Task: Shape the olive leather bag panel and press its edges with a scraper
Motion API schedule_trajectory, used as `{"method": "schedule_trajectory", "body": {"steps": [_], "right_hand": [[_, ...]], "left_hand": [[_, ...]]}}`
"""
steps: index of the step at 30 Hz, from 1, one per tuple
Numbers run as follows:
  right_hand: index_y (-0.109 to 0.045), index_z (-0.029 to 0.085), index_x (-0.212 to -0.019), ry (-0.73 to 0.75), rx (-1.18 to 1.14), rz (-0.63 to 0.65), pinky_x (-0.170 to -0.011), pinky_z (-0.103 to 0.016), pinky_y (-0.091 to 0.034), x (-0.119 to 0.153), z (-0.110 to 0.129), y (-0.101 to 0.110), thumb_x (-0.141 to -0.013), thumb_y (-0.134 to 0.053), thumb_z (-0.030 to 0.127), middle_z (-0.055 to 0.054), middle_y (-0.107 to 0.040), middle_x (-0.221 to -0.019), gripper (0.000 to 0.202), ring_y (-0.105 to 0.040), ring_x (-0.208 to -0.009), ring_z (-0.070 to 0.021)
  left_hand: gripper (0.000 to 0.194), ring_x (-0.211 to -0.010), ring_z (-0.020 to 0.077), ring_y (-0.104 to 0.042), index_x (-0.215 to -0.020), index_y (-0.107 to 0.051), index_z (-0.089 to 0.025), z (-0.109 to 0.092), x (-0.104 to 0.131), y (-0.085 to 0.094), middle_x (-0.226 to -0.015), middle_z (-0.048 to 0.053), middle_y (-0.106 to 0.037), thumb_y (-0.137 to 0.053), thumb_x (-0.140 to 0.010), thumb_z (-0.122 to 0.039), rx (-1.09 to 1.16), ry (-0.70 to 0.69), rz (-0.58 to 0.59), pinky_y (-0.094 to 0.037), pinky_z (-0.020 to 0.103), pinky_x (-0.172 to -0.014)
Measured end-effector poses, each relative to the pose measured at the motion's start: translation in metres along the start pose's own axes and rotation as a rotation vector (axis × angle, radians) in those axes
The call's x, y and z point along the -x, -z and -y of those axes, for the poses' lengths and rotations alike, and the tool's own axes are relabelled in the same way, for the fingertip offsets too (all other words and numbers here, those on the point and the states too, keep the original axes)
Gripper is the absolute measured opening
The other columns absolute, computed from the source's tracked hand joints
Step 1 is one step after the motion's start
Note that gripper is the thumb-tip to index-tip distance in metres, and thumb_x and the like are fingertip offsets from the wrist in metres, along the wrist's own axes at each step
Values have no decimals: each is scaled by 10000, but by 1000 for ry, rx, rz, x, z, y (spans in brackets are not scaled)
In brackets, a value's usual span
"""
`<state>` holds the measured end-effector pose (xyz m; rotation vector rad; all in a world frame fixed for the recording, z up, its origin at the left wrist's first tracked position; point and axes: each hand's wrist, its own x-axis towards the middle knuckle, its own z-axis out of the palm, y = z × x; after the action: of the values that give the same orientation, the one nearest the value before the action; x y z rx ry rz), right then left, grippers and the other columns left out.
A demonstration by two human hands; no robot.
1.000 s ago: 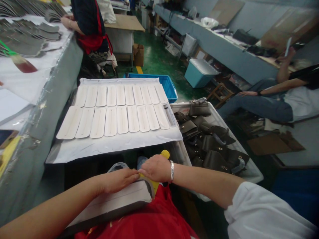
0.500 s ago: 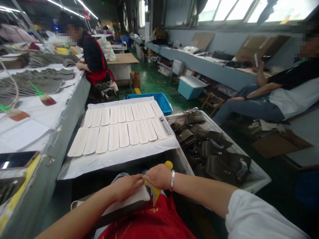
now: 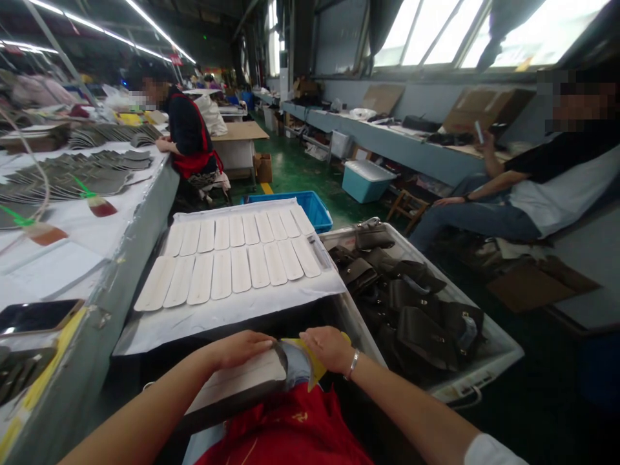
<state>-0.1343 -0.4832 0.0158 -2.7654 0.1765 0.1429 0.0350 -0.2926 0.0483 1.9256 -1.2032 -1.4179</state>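
Factory floor w/ long benches. Left hand (image 3: pixel 241 349) lies flat, fingers together, on a stack of pale strips (image 3: pixel 237 385) resting on the lap. Right hand (image 3: pixel 330 348) pinches a yellow sheet (image 3: pixel 314 366) just beside the stack's end. Ahead: white board (image 3: pixel 227 310) w/ two rows of strips; right, bin (image 3: pixel 489 358) of dark bags.

both hands (image 3: pixel 285 349) rest on a pale strip (image 3: pixel 242 381) in the lap.

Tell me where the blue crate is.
Head view, centre: the blue crate sits on the green floor just beyond the sheet of white strips.
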Motion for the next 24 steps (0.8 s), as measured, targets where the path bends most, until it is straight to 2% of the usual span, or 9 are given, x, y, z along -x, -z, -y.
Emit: {"method": "schedule_trajectory", "body": {"steps": [3,6,10,12,15,19,22,24], "right_hand": [[-556,163,-732,-64,-188,-34,-607,-282,-296,1,-1,-12,-965,-217,384,-31,-598,-704,467,-517,-644,-124],[-529,156,-702,-161,-491,2,-620,-272,-316,2,-3,-24,-959,-228,409,-29,-550,-680,470,-470,-635,-126],[-540,142,-720,-194,-775,111,-745,-297,-368,12,-12,-35,-935,-271,306,-47,-544,-749,382,-477,-723,-143],[-539,137,-714,-198,-826,161,-746,-293,-383,21,-17,-38,-911,-310,289,-48,-539,-757,338,-478,-721,-139],[-498,139,-746,-226,-970,248,-685,-269,-404,34,-20,-39,-861,-409,395,-33,-523,-758,294,-477,-682,-121],[-447,148,-925,-234,-1218,465,-616,-241,-433,42,-16,-29,-749,-547,555,-22,-550,-803,455,-515,-640,-102],[-398,167,-976,-207,-1220,637,-521,-232,-436,38,-10,-14,-769,-558,551,-34,-564,-834,465,-530,-564,-97],[-375,175,-966,-192,-1155,668,-452,-220,-419,34,-7,-5,-823,-514,510,-30,-554,-824,390,-511,-489,-83]], "left_hand": [[499,-1081,201,-565,-1199,-596,-207,2,-5,-2,-1185,15,-616,-390,-884,-534,-37,17,-32,-390,312,-1001],[558,-1157,206,-519,-1285,-523,-185,-1,1,-6,-1285,50,-547,-397,-870,-536,-144,42,-65,-356,322,-1043],[937,-1286,266,-385,-1417,-308,-97,-19,11,-23,-1426,135,-372,-597,-689,-610,-412,99,-137,-289,377,-1100],[1038,-1260,306,-402,-1403,-308,-41,-29,12,-35,-1398,180,-393,-679,-598,-581,-562,123,-199,-314,415,-1080],[986,-1167,329,-468,-1376,-337,-8,-38,10,-50,-1315,195,-471,-691,-606,-511,-697,151,-274,-377,456,-1012],[906,-1162,312,-453,-1386,-320,-6,-37,11,-59,-1330,187,-451,-663,-661,-427,-765,157,-316,-372,455,-1006],[876,-1171,300,-435,-1398,-307,-14,-32,13,-62,-1340,178,-441,-639,-679,-388,-783,137,-359,-354,441,-1014],[855,-1175,294,-421,-1406,-303,-28,-28,14,-66,-1340,168,-442,-621,-693,-377,-791,117,-399,-342,432,-1015]]}}
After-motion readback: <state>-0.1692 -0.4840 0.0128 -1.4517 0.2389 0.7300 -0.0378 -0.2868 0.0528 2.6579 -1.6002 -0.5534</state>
